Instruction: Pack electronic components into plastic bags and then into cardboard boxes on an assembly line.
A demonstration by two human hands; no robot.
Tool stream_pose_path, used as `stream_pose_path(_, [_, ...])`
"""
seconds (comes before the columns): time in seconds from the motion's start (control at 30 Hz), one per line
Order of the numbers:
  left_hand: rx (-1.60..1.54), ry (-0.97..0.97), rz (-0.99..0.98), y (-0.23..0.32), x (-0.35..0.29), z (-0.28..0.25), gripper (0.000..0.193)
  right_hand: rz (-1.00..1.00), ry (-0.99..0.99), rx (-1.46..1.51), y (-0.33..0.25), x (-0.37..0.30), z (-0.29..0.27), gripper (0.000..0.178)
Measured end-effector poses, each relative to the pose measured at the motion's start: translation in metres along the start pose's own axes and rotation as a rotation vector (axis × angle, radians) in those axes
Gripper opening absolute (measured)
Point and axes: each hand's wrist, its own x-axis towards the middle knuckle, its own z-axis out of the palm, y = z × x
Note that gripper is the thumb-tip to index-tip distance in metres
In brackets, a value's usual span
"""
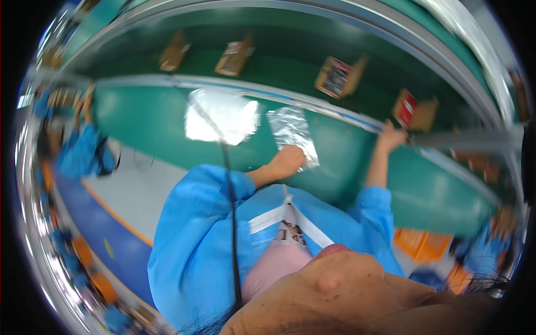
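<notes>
A shiny silver bag [293, 129] lies on the green table in front of me. My left hand [287, 161] is closed on the bag's near end, its fingers curled. To the right, my right hand [392, 137] reaches across the table's far rail, close to an open cardboard box [427, 114] with a red item [408, 109] in it. Motion smears those fingers, so whether they touch the box is unclear. Left of the silver bag lies a bright white, glossy sheet or bag pile [220, 116].
Beyond the metal rail [234, 85], several small open boxes stand on a dark green belt [290, 61]. A black cable [230, 195] hangs down before me. Co-workers in blue sit at left [81, 151] and right [484, 254]. Orange bins [422, 244] stand below at right.
</notes>
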Motion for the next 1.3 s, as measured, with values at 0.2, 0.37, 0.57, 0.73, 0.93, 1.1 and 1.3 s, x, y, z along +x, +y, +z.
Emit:
stream_pose_path(0.2, [-0.015,-0.042,0.006,0.000,0.021,-0.028,0.020,-0.128,0.210,-0.230,0.051,0.032,0.021,0.063])
stream_pose_path(0.37, [-0.033,0.029,0.021,0.004,0.014,-0.026,0.022,0.159,0.137,-0.291,0.031,0.052,0.031,0.066])
stream_pose_path(0.57, [-0.047,0.057,0.063,-0.002,0.018,-0.022,0.022,0.640,0.118,-0.321,0.069,0.111,0.045,0.082])
stream_pose_path(0.73, [-0.007,0.054,0.067,-0.008,0.013,-0.018,0.023,0.710,0.286,-0.251,0.067,0.103,0.062,0.085])
stream_pose_path(0.93, [0.000,0.057,0.096,-0.008,0.013,-0.024,0.022,0.730,-0.372,0.048,0.080,0.135,0.040,0.056])
stream_pose_path(1.1, [0.034,0.089,0.105,-0.005,0.014,-0.024,0.018,0.310,-0.335,-0.274,0.071,0.110,0.034,0.046])
stream_pose_path(1.3, [0.014,0.083,0.065,-0.002,0.013,-0.023,0.017,0.417,-0.489,0.548,0.059,0.026,-0.049,0.045])
